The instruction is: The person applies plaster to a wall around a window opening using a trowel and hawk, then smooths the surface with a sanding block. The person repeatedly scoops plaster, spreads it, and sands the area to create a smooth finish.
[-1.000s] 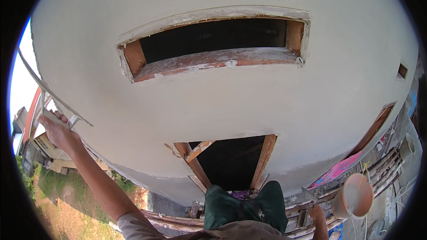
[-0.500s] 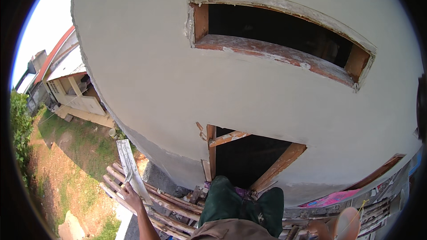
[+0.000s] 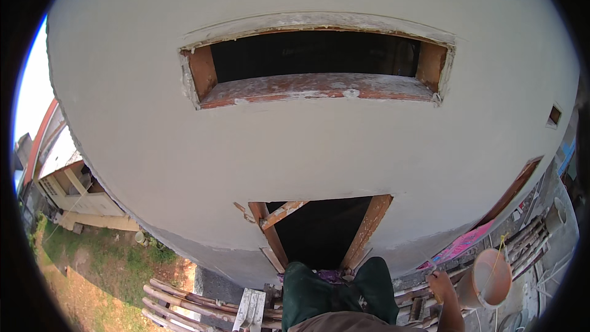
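My right hand [image 3: 439,287] curls, around what I can't tell, beside one orange bucket [image 3: 472,287]; one whitish board [image 3: 250,308] is leftward; left hand unseen.

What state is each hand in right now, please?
Left hand: out of view, so it cannot be told.
Right hand: closed, apparently around a trowel that barely shows.

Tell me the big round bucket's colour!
The big round bucket is pale orange, best in head view.
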Demonstrator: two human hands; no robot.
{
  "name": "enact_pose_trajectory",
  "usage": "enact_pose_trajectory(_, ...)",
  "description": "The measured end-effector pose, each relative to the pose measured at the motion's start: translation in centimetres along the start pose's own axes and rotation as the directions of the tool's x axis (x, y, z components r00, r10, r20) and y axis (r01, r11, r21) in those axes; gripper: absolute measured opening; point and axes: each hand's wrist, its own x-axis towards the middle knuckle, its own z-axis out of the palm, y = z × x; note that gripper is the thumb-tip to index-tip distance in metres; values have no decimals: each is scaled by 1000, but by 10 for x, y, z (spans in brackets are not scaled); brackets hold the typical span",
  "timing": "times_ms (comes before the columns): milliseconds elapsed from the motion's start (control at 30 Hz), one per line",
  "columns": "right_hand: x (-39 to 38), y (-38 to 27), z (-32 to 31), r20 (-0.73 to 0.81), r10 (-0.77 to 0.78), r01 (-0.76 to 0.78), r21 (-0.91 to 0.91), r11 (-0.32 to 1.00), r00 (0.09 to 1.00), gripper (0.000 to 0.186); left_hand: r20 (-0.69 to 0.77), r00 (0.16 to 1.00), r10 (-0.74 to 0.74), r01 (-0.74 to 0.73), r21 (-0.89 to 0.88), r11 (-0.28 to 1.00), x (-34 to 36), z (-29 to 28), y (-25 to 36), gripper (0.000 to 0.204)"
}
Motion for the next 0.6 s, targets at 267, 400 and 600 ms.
enact_pose_trajectory(267, -8, 11, 46, -31, -65, 69, 126, 990, 997, 29, 238, 970, 51, -88, 150, 985, 41, -12, 32, 34)
enact_pose_trajectory(400, -20, 20, 55, -70, -45, 56, 159, 986, 997, 30, 244, 952, 184, -211, 88, 973, 75, -8, 47, 35)
enact_pose_trajectory(600, -36, 10, 67, -108, -19, 40, 200, 979, 994, 34, 331, 889, 317, -335, -4, 942, 105, 13, 58, 37)
